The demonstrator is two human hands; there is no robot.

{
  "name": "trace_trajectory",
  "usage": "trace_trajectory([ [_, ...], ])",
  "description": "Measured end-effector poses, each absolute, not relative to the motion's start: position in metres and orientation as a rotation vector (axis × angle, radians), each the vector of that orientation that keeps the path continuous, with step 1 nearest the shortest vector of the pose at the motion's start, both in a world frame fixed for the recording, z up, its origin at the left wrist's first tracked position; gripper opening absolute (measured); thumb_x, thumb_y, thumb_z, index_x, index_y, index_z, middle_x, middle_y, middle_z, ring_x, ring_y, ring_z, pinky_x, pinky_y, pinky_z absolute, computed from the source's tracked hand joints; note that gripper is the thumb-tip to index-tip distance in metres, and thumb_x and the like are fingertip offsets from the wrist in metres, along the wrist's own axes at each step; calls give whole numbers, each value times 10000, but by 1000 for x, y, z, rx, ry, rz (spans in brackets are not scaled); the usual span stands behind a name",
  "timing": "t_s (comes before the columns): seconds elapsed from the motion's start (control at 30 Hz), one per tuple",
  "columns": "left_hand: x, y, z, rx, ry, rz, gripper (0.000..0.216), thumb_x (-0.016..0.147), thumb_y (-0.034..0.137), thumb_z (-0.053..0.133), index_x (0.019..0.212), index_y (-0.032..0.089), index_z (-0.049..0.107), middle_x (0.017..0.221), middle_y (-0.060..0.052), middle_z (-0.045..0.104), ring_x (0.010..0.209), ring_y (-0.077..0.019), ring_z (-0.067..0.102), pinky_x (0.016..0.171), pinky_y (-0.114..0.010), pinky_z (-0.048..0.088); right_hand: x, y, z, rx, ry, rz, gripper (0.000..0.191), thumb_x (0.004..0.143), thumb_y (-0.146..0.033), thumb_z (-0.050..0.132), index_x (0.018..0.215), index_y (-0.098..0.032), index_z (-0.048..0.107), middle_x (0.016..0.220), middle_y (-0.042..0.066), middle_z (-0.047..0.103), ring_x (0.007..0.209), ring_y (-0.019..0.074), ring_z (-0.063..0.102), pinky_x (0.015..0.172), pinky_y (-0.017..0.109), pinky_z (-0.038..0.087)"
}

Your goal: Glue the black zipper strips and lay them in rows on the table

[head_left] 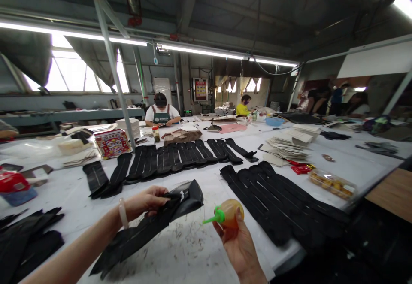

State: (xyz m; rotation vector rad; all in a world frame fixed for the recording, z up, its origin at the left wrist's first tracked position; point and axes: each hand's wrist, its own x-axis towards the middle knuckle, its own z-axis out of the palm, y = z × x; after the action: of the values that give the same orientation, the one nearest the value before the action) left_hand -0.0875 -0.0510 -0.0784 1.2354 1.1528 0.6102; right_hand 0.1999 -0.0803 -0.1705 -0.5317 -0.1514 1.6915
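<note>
My left hand pinches the edge of a long black fabric piece, whose far end is raised and shows a shiny underside. My right hand is wrapped round a squeeze bottle of amber liquid. Its green nozzle points left, towards the black piece, with a gap between them. Beneath both hands lies a white sheet with dark smears. To the right, several similar black pieces lie overlapped in a fan. Beyond my hands, another row of black pieces runs across the table.
Stacked grey-white sheets and a clear box of yellow food stand on the right. A red patterned box sits by a metal post. More black pieces lie at near left. Across the table sits a person in an apron.
</note>
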Motion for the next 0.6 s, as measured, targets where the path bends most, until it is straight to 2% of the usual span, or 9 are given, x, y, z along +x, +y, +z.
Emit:
trace_trajectory([
  [0.17,-90,-67,-51,1170,1211,571,443,600,458,828,744,179,515,488,111,360,382,-15,203,356,-188,77,204,-71,-161,-474,-62,1643,396,646,-415,865,936,-209,689,886,27,756,704,175,712,581,274,586],
  [0.37,-81,-80,-63,1088,1226,637,482,565,477,829,775,177,517,504,109,382,365,-4,190,359,-200,42,205,-64,-149,-434,-134,1561,460,639,-374,877,1006,-200,661,990,34,741,809,184,722,703,310,622],
  [0.6,-68,-75,-69,1015,1246,729,523,498,458,839,790,181,504,522,106,431,331,12,223,368,-203,0,204,-65,-144,-471,-153,1428,509,535,-350,929,944,-191,670,957,30,751,824,184,720,704,283,623],
])
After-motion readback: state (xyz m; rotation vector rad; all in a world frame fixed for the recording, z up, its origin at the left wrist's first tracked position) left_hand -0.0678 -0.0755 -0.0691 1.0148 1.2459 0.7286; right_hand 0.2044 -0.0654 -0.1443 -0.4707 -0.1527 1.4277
